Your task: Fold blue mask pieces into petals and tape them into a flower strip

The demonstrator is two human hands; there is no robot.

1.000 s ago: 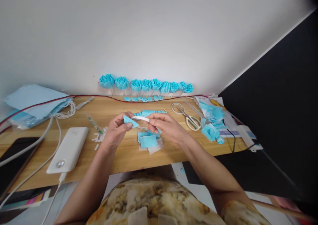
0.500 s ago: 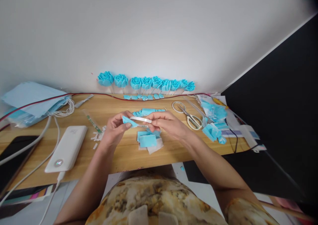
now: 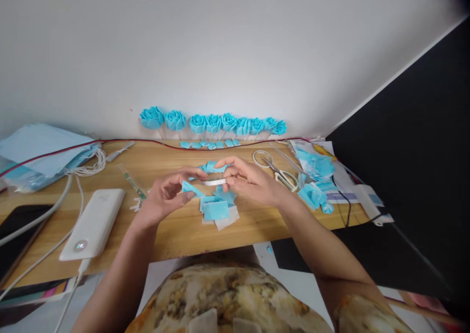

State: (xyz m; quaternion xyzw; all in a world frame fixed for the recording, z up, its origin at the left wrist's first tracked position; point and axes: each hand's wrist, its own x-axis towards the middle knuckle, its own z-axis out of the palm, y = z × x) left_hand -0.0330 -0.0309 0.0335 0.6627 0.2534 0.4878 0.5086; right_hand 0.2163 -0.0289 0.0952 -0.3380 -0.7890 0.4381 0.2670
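Note:
A small blue crepe-like piece (image 3: 192,189) is pinched between the thumb and fingers of my left hand (image 3: 163,196). My right hand (image 3: 253,180) is closed on a thin white tape roll (image 3: 215,181), seen nearly edge-on, with its near edge toward me. The roll's left end is close to my left fingertips; whether they touch I cannot tell. Beneath both hands, a loose pile of blue squares (image 3: 216,210) lies on the wooden table (image 3: 176,240), with whitish sheets under it. Folded blue pieces (image 3: 213,166) lie behind, partly hidden by my fingers.
Blue fabric roses (image 3: 198,123) on stems lean along the wall, with small blue pieces in front. Scissors (image 3: 284,176), another white ring (image 3: 262,158) and blue scraps (image 3: 314,193) lie right. A white power bank (image 3: 93,223), cables, phone (image 3: 22,230) and bagged blue sheets (image 3: 44,147) occupy the left.
The tape roll has tipped and sits slightly lower. My left hand has shifted left, its fingers reaching toward the roll, and my right index finger has lifted. The view has moved a little.

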